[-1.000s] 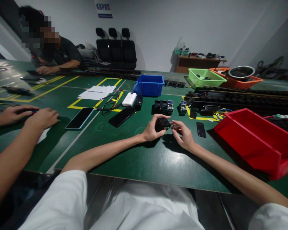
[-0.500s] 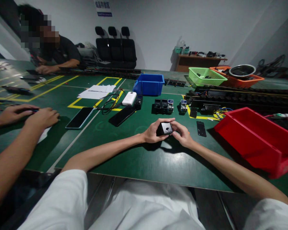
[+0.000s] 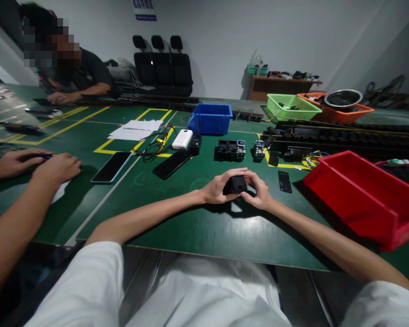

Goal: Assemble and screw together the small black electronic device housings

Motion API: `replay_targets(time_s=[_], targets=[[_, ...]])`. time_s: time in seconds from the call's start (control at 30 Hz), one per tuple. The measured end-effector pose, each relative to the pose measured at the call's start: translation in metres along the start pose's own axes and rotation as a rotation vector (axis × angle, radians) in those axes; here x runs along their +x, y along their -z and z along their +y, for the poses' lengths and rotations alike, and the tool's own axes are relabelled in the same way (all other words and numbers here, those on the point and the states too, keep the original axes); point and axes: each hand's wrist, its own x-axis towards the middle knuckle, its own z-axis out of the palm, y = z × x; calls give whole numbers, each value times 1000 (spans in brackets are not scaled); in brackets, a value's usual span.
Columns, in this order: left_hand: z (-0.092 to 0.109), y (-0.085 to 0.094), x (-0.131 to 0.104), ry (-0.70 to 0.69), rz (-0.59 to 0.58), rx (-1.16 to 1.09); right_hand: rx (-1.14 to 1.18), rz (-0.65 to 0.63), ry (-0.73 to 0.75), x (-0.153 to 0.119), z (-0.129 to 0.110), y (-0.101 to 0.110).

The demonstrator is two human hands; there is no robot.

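A small black box-shaped device (image 3: 239,185) is held between my two hands above the green table. My left hand (image 3: 217,187) wraps round its left side, fingers over the far edge and thumb underneath. My right hand (image 3: 260,193) grips its right side with fingers and thumb. A round dark spot marks the face turned toward me; its kind is unclear. Beyond my hands stands a row of small black electronic modules (image 3: 231,150), with one more module (image 3: 259,150) to their right. A flat black plate (image 3: 285,181) lies right of my right hand.
To the right is a red bin (image 3: 352,195); a blue bin (image 3: 210,119) stands further back. Left of my hands lie a black phone (image 3: 172,164), a white power bank (image 3: 182,139) and another phone (image 3: 111,167). A co-worker's hands (image 3: 56,168) work at the far left.
The black device has been turned in my hands: its shiny, light-reflecting face has given way to a dark face with a round spot. Both hands stay around it.
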Motion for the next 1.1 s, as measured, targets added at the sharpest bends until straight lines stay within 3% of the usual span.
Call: replay_targets(time_s=[0.63,1.1], targets=[[-6,-3,-3,-16,15,-4,-7,43,59,0,1,-1],[-8,-4,-4,-17,26,-19,70,23,17,2,-4,-1]])
